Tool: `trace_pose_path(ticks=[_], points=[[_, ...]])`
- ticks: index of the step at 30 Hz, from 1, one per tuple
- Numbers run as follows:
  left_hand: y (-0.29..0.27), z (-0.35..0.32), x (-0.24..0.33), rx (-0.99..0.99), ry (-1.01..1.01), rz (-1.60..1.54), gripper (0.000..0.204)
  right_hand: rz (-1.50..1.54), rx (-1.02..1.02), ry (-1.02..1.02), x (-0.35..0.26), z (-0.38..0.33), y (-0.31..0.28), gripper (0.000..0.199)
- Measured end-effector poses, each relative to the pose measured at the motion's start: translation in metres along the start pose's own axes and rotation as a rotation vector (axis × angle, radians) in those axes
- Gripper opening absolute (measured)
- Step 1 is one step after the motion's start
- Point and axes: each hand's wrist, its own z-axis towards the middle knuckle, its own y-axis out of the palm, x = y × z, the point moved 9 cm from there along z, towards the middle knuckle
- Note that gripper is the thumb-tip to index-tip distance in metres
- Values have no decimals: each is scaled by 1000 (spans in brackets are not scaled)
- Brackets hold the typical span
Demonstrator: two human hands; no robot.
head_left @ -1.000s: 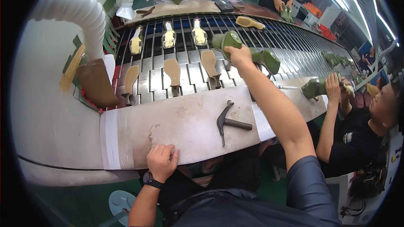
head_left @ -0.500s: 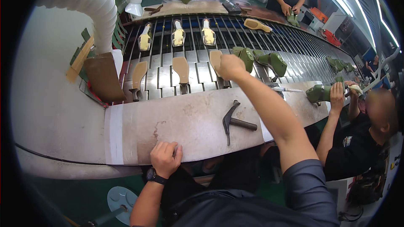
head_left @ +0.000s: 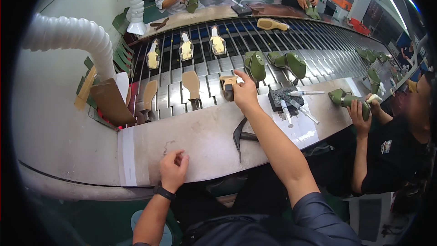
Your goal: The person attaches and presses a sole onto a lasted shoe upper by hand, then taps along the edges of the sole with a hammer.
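My right hand [head_left: 246, 93] reaches over the near edge of the slatted conveyor [head_left: 214, 89]. Its fingers are at a tan heeled shoe sole [head_left: 228, 80], gripping it by the heel end, with one finger stretched forward; the palm side is hidden. Two similar soles, a middle one [head_left: 191, 84] and a left one [head_left: 149, 94], lie to its left. Over the bench [head_left: 200, 132], my left hand [head_left: 173, 169] is empty, fingers loosely bent and thumb apart. A hammer [head_left: 237, 139] lies on the bench, its handle partly behind my right forearm.
Syringes [head_left: 307, 111] lean around a black block [head_left: 277, 99]. Green shoes [head_left: 291, 65] and pale-soled pieces [head_left: 217, 44] stand on the conveyor. A person at right holds a green shoe [head_left: 350, 101]; two others work across. A white hose [head_left: 75, 36] hangs left.
My right hand has drawn back toward me, and the sole at it is now tilted with its heel toward me. My left hand's curled fingers have loosened. The view has shifted.
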Motion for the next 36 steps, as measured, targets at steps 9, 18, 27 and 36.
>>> trace_pose_path(ticks=[9,18,27,36], points=[[118,272,5,-205,-87,-188,62,375,-381,115,42,-71,34,32],[302,494,-39,-18,-484,182,132,305,-515,63,-5,-80,20,80],[241,462,-56,64,-425,-30,98,379,-512,150,16,-94,30,40],[-11,181,12,93,-65,-147,100,286,-505,18,-13,-137,34,20]])
